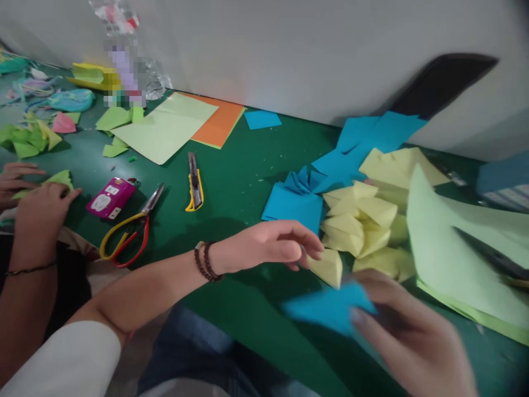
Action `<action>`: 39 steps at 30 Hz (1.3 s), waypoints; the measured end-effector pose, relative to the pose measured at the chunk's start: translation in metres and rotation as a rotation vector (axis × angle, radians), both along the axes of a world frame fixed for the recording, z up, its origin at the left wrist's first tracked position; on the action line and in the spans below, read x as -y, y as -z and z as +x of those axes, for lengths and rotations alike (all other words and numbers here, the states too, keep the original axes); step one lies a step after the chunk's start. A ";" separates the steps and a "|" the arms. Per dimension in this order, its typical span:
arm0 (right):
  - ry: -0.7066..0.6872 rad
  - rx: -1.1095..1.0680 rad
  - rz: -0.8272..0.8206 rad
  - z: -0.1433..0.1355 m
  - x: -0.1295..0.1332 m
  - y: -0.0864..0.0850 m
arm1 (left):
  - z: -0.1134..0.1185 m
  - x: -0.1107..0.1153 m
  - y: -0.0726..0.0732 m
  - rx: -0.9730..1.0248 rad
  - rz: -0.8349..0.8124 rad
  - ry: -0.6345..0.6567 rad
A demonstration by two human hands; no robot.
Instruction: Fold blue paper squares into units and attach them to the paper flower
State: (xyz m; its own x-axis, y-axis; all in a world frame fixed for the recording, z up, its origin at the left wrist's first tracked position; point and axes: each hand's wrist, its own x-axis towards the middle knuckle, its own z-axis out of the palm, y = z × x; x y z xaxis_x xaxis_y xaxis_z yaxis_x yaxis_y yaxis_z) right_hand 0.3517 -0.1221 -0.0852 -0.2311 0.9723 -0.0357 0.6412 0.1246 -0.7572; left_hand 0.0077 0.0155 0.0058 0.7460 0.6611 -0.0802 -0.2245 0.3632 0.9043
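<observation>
My right hand (413, 331), slightly blurred, pinches a piece of folded blue paper (326, 309) between thumb and fingers above the near edge of the table. My left hand (268, 245), with a beaded bracelet at its wrist, hovers palm down over the table, its fingers loosely bent and apart, with nothing visible in them. Just beyond its fingertips lie a stack of blue paper squares (285, 205) and a pile of folded yellow paper pieces (359, 220). More blue paper sheets (363, 143) lie behind these.
A box cutter (194, 184), scissors (132, 231) and a purple box (111, 198) lie left of centre. Pale green sheets (165, 127) and orange paper (217, 124) rest near the wall. At right are large green sheets (467, 237). Another person's hands (45, 209) hold green paper at far left.
</observation>
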 end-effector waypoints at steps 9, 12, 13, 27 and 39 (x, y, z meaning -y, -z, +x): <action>0.157 -0.240 -0.217 -0.131 -0.070 -0.072 | 0.011 0.001 0.016 -0.396 0.145 0.021; 0.138 -0.312 -0.180 -0.124 -0.068 -0.060 | 0.010 0.001 0.016 -0.457 0.198 -0.063; 0.151 -0.330 -0.173 -0.125 -0.069 -0.058 | 0.009 0.000 0.017 -0.460 0.197 -0.092; 0.298 -0.367 -0.040 -0.135 -0.070 -0.063 | 0.007 0.000 0.013 -0.383 -0.049 -0.210; 0.083 -0.373 0.180 -0.135 -0.068 -0.067 | 0.012 0.002 0.016 -0.312 -0.114 -0.249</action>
State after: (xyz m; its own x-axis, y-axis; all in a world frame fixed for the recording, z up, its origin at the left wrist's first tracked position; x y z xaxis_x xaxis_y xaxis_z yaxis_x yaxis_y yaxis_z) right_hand 0.2171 -0.0542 -0.0179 -0.1165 0.9713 0.2075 0.3411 0.2353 -0.9101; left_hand 0.0201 0.0138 -0.0097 0.4930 0.7920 -0.3601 -0.0399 0.4341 0.9000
